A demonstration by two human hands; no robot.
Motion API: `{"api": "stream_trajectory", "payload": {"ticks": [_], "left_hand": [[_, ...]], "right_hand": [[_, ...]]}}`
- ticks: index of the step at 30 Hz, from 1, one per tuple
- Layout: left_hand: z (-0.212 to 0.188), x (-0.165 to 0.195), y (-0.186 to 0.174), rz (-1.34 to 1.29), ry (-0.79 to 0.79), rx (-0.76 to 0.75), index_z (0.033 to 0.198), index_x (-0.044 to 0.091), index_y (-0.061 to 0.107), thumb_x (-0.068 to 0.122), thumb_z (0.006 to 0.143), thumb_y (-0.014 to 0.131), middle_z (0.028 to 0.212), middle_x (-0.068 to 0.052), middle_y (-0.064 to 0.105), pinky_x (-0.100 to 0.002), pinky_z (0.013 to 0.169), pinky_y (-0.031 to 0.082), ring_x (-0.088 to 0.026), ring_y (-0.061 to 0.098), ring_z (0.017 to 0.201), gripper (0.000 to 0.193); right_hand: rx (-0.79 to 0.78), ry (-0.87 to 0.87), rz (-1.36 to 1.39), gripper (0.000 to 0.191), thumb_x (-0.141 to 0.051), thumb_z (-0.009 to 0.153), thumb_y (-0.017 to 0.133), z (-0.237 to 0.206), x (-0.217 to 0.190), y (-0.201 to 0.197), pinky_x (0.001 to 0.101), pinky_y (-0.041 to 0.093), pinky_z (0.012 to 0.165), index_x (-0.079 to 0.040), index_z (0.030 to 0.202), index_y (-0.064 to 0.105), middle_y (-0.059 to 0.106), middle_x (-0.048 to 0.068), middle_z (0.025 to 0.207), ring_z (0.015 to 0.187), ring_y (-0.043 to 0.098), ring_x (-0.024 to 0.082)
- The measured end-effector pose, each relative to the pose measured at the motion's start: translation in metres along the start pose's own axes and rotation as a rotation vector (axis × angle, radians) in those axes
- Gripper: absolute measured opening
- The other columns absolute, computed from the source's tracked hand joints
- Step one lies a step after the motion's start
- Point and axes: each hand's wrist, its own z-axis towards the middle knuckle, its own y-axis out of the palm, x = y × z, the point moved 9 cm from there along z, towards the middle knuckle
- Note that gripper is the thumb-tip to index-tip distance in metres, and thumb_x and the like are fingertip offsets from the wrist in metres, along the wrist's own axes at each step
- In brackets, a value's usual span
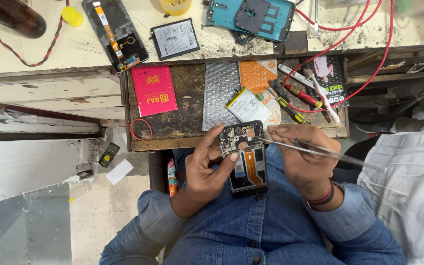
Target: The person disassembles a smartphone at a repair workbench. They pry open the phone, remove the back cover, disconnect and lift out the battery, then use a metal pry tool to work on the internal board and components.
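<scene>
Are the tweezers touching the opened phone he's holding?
Touching. In the head view, the tweezers in the right hand end with their tips on the upper part of the opened phone.

The opened phone (244,157) is sitting between both hands, in front of the drawer (182,140) (a battery (248,106) lying inside).

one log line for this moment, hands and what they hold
left hand: holds opened phone | right hand: holds tweezers, tips at phone's top | behind: open drawer with screwdrivers
</scene>
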Motion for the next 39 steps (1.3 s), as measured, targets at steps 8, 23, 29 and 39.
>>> {"api": "stream_trajectory", "payload": {"ticks": [8, 23, 29, 39], "left_hand": [[-0.003, -0.003, 0.003, -0.06, -0.036, -0.013, 0.155, -0.005, 0.035, -0.001, 0.104, 0.066, 0.111, -0.016, 0.08, -0.022, 0.084, 0.057, -0.01, 0.073, 0.099, 0.061], [-0.002, -0.002, 0.001, -0.005, -0.006, 0.001, 0.154, -0.005, 0.037, 0.001, 0.103, 0.069, 0.11, -0.014, 0.08, -0.022, 0.085, 0.057, -0.009, 0.074, 0.098, 0.06], [-0.001, -0.001, 0.0, -0.026, -0.008, 0.005, 0.154, -0.005, 0.037, 0.002, 0.103, 0.068, 0.11, -0.014, 0.08, -0.022, 0.083, 0.057, -0.008, 0.073, 0.096, 0.06], [-0.001, 0.001, 0.002, 0.006, 0.003, 0.008, 0.154, -0.005, 0.037, 0.003, 0.103, 0.069, 0.102, -0.012, 0.081, -0.022, 0.079, 0.057, -0.007, 0.073, 0.089, 0.061]], "right_hand": [[-0.142, -0.102, -0.328, 0.007, 0.002, 0.094, 0.074, 0.012, -0.029, 0.006, 0.0313, 0.06, 0.084, 0.003, 0.098, 0.068, 0.076, 0.015, 0.101, 0.097, 0.076, 0.021], [-0.115, 0.385, 0.453, 0.006, 0.003, 0.104, 0.063, 0.005, 0.044, 0.002, 0.0351, 0.065, 0.088, 0.001, 0.107, 0.058, 0.074, 0.017, 0.103, 0.096, 0.076, 0.021], [-0.06, 0.297, 0.452, 0.01, 0.004, 0.103, 0.064, -0.006, 0.038, -0.001, 0.0345, 0.063, 0.092, 0.003, 0.11, 0.057, 0.073, 0.017, 0.105, 0.098, 0.074, 0.02], [0.015, 0.032, 0.121, 0.014, 0.004, 0.102, 0.069, -0.014, 0.012, -0.005, 0.0278, 0.062, 0.086, 0.002, 0.108, 0.056, 0.074, 0.018, 0.104, 0.094, 0.076, 0.02]]}}
